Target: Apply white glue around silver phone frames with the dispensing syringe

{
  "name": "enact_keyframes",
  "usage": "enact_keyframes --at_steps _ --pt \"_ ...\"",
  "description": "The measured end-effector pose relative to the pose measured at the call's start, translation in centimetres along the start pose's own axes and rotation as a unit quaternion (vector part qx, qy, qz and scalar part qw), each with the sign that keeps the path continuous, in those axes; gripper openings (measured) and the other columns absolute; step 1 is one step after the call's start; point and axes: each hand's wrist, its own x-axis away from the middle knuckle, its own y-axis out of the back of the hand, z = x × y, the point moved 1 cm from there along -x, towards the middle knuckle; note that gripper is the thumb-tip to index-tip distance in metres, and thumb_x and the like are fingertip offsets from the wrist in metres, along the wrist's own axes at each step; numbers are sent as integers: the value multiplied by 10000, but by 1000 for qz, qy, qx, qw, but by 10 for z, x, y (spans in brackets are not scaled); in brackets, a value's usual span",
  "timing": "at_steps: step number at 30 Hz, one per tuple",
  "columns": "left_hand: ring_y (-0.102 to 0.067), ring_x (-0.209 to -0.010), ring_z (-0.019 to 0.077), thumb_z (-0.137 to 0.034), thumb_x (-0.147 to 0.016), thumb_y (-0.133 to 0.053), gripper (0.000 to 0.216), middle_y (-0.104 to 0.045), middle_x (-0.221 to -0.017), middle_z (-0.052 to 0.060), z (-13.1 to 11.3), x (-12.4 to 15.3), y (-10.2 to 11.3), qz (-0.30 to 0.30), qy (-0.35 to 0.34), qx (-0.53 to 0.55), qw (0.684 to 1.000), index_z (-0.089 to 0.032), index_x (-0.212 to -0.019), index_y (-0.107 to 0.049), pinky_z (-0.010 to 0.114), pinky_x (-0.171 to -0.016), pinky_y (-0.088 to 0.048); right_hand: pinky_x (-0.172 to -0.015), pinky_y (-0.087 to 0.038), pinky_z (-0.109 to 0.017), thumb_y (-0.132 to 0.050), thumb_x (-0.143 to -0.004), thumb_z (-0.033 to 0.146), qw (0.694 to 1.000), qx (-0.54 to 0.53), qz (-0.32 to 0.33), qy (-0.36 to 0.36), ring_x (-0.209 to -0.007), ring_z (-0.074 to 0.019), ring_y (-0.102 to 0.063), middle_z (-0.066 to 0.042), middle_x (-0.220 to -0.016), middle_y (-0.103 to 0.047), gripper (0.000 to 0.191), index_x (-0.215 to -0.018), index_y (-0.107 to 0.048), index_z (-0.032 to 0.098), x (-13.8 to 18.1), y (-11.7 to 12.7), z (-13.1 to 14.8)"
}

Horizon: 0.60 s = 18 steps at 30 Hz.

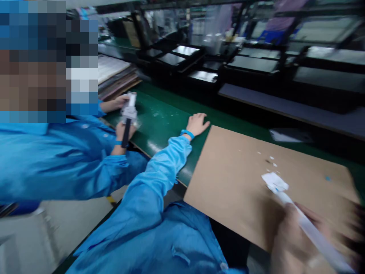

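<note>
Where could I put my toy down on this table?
The green mat is bare between the left hand and the co-worker's hands. The brown board is bare near that hand too. It is crowded by the right hand, its white tool and paper bits, and at the black trays.

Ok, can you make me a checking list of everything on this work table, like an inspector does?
Surface: green bench with a brown board lying on it.
Job's things: white stick, its tip touching a white scrap on the board.
Clutter: small white bits scattered on the board.
Hands: left hand open and flat on the bench, by the board's corner; right hand closed round the stick, blurred.
Cables: nothing seen.
Surroundings: co-worker in a blue coat at the left, holding a white and black gadget; black trays with shiny panels behind the bench; stack of sheets at the back left.
</note>
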Motion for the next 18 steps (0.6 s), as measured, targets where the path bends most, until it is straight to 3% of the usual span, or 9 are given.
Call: enact_keyframes --at_steps 5,9,11,13,15,18 --pt "-518 -1496 383 -413 -1070 -499 536 -594 -1630 197 -1 0 3 24 12 25 999 -157 -1535 -573 539 -1247 -381 -715 -565 -427 -742 -800 691 998 21 55 21 -787 -274 -675 -119 -850 -741 505 -906 -735 197 1 8 0" --pt "-543 -1506 331 -543 -1040 -408 606 -628 -1654 75 5 -8 -7 2 18 -24 1000 -260 -1548 -581 481 -1234 -409 -727 -574 -367 -711 -883 647 997 -17 80 -7 -805 -246 -698 -99 -887 -760 466 -971 -713 190 4 8 2" --pt "-567 -1494 340 -658 -1006 -311 664 -658 -1634 -41 7 -9 -6 6 14 -29 999 -358 -1539 -568 504 -1203 -444 -714 -573 -359 -707 -895 610 994 -45 95 -17 -787 -242 -700 -83 -870 -757 410 -954 -705 204 6 8 3" --pt "-565 -1501 353 -802 -937 -238 721 -717 -1533 -175 11 -10 -4 38 5 -32 999 -486 -1507 -547 543 -1189 -457 -688 -557 -344 -711 -906 564 992 -61 105 -28 -760 -234 -691 -67 -848 -749 351 -944 -710 215 8 7 3" --pt "-514 -1546 379 -868 -843 -236 760 -801 -1346 -223 13 -12 -3 66 6 -33 997 -533 -1411 -614 584 -1210 -421 -675 -537 -334 -722 -913 540 992 -72 103 -34 -749 -227 -680 -54 -841 -742 321 -951 -718 220 9 6 0" --pt "-346 -1650 390 -957 -581 -317 720 -833 -972 -289 6 -10 -5 152 40 -94 983 -599 -1027 -754 587 -1250 -334 -666 -511 -321 -735 -921 530 990 -87 103 -35 -737 -214 -666 -34 -829 -731 307 -970 -725 227 9 5 -5"
